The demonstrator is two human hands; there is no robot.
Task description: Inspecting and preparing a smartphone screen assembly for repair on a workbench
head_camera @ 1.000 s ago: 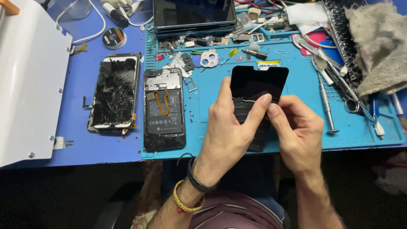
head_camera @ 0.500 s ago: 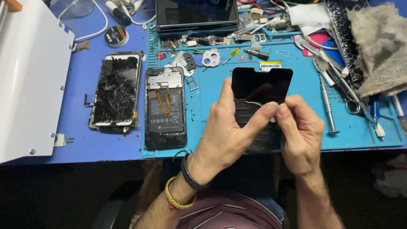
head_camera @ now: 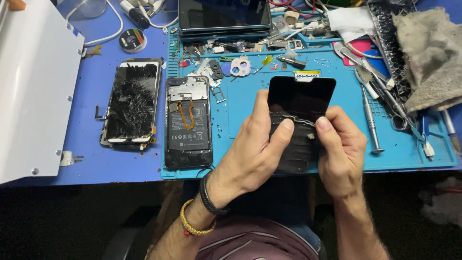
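My left hand (head_camera: 255,149) grips a black phone screen panel (head_camera: 301,98) by its left side, thumb laid across the front. My right hand (head_camera: 339,149) pinches a wrinkled dark film (head_camera: 294,144) at the panel's right side; the film covers the lower half of the panel, with its torn edge running across the middle. The upper half of the panel is bare and glossy. Both hands hover over the blue work mat (head_camera: 240,115).
An opened phone body with battery (head_camera: 187,123) lies on the mat's left. A shattered screen (head_camera: 132,101) rests on the blue table beside a white machine (head_camera: 33,91). A screwdriver (head_camera: 370,120), tweezers and scissors (head_camera: 392,103), a grey rag (head_camera: 428,53), small parts and a tablet (head_camera: 224,14) sit further back.
The film's torn edge has moved lower on the panel, leaving more bare glass at the top. Both hands have shifted slightly right and kept their grip.
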